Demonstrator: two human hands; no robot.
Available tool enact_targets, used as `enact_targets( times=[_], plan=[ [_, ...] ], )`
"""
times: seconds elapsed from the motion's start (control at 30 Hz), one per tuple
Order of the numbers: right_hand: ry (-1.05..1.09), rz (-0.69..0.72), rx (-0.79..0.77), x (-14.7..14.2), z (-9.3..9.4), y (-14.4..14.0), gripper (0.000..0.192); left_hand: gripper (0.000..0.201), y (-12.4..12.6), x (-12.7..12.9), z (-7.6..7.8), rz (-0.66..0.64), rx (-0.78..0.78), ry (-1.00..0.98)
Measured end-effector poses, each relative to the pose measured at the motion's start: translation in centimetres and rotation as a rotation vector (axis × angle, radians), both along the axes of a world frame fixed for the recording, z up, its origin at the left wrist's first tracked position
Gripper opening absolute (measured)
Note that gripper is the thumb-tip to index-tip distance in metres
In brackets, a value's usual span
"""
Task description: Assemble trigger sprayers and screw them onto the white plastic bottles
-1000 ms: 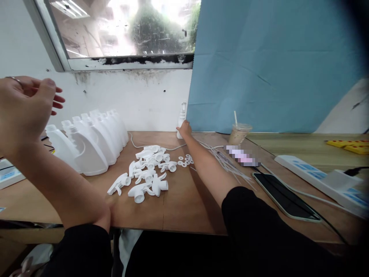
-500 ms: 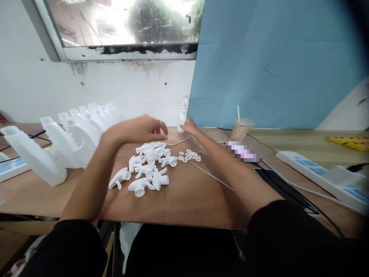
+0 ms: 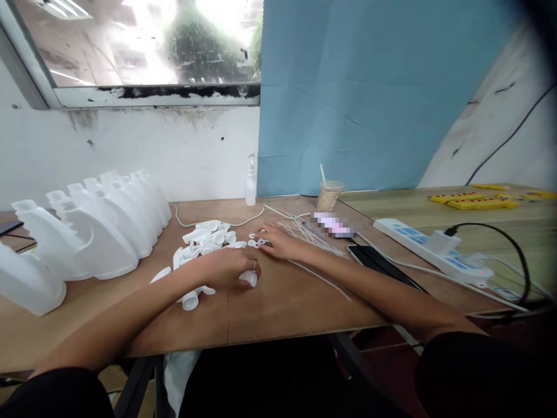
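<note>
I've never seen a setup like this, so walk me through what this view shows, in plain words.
There is no machine here: you see a person's two bare hands, seen by a camera worn on the head, looking forward and down.

On the brown table, white translucent bottles stand at the left. In the middle is a pile of white spray heads, with small white washers beside it. Thin white tubes lie to the right, then a drink cup with a straw and a power strip.

The left hand is over the spray heads, its fingers at one of them; whether it grips it, I can't tell. The right hand is at the washers, but its fingertips don't show clearly enough to say it holds one.
</note>
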State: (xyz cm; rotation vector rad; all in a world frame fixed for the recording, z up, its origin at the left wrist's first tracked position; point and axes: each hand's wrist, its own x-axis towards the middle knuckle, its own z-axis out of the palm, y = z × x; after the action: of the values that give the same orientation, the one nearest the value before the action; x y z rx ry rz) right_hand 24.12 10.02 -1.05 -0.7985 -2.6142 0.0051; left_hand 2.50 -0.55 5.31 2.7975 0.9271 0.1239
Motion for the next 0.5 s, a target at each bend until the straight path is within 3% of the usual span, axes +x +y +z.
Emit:
enact_targets(
  times=[0.1, 0.23, 0.37, 0.5],
  plan=[
    [-0.011, -0.027, -0.011, -0.3, -0.9, 0.5, 0.021, 0.03, -0.1, 0.2, -1.5, -0.129, 0.015, -0.11],
    [0.029, -0.054, -0.043, -0.8, -1.2, 1.2, 0.014, 0.031, -0.3, -0.3, -2.7, -0.024, -0.035, -0.299],
    [0.186, -0.005, -0.046, -0.4, -0.1, 0.1, 0.013, 0.027, 0.1, -1.3, -3.4, 0.16, -0.277, -0.473],
    [0.381, 0.159, -0.058, 0.1, 2.1, -2.8, 0.016, 0.031, 1.3, -1.8, -4.2, 0.17, -0.541, -0.63]
  ],
)
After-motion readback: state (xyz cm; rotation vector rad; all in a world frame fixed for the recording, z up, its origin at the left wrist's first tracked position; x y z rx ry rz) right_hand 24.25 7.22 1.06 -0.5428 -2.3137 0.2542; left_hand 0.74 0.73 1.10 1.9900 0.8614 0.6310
